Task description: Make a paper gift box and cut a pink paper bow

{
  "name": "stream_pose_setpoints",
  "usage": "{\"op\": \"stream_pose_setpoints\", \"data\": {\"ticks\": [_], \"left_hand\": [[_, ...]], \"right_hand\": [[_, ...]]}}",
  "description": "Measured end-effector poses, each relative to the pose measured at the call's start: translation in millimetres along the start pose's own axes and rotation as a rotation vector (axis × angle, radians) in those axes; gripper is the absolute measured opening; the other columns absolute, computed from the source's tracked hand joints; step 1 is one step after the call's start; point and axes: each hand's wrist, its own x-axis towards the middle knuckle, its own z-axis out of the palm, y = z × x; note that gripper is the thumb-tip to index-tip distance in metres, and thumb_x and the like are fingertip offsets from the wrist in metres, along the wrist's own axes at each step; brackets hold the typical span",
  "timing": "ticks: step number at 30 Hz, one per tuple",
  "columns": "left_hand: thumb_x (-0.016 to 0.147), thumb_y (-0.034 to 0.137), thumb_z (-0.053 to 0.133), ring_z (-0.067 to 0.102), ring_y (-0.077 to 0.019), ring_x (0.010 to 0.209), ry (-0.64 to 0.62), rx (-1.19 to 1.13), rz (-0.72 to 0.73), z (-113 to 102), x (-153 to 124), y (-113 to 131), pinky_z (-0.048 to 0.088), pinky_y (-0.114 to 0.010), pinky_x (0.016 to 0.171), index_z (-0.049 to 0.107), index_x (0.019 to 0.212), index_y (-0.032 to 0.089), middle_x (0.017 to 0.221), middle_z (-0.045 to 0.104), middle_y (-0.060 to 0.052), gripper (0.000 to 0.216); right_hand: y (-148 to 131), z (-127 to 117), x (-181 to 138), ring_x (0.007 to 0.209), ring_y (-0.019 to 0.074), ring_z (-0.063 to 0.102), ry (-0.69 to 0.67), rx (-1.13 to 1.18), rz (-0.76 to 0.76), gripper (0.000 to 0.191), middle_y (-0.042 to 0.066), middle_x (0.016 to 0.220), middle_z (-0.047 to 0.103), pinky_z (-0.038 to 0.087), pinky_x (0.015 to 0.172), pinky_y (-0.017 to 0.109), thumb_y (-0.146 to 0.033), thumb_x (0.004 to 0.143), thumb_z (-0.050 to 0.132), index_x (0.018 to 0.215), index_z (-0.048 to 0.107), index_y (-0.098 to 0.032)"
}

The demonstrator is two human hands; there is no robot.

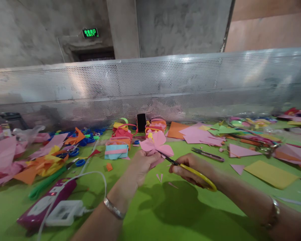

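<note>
A pink paper flower (161,142) with broad petals is pinched in my left hand (142,165), raised above the green table. My right hand (194,169) grips a pair of scissors (199,174) with yellow handles and dark blades. The blades point left and reach the flower's underside beside my left fingertips; whether they touch the paper I cannot tell. Thin pink paper slivers (159,177) lie on the table below my hands. To the right of the flower rests a utility knife (207,154).
Pink sheets (199,134) and a yellow sheet (271,174) lie to the right. On the left are crumpled coloured paper (43,164), a purple power strip (48,204) and a white charger (65,212) with its cable. A phone (141,122) stands against the perforated metal panel (130,83).
</note>
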Motion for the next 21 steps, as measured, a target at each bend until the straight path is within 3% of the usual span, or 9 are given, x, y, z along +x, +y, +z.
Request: {"op": "stream_pose_setpoints", "data": {"ticks": [6, 12, 21], "left_hand": [[0.055, 0.004, 0.076, 0.064, -0.0111, 0.068, -0.035, 0.024, -0.021, 1.9, -2.0, 2.0, 0.050, -0.023, 0.074, 0.067, 0.067, 0.013, 0.070, 0.068, -0.003, 0.018], [0.050, 0.009, 0.079, 0.057, -0.0070, 0.057, -0.072, 0.064, 0.019, -2.4, 1.6, -1.4, 0.048, -0.021, 0.068, 0.060, 0.056, 0.013, 0.055, 0.059, 0.003, 0.021], [0.051, 0.004, 0.075, 0.060, -0.0089, 0.060, -0.041, 0.073, 0.003, -3.1, 1.7, -1.9, 0.047, -0.021, 0.067, 0.059, 0.059, 0.014, 0.058, 0.060, 0.002, 0.020]], "right_hand": [[1.0, -0.7, 1.9, 0.037, 0.0059, 0.030, -0.021, -0.018, -0.058, 0.036, -0.006, 0.042, 0.037, 0.021, 0.037, 0.021, -0.052, 0.070, 0.058, 0.061, 0.052, -0.018], [0.5, 1.5, 2.5, 0.037, 0.0056, 0.027, 0.004, 0.049, -0.012, 0.041, -0.006, 0.040, 0.034, 0.020, 0.037, 0.021, -0.055, 0.068, 0.059, 0.055, 0.045, -0.019], [0.9, 1.5, 3.7, 0.035, 0.0044, 0.025, 0.026, 0.044, -0.007, 0.040, -0.007, 0.039, 0.032, 0.017, 0.036, 0.021, -0.053, 0.067, 0.060, 0.053, 0.044, -0.019]]}}
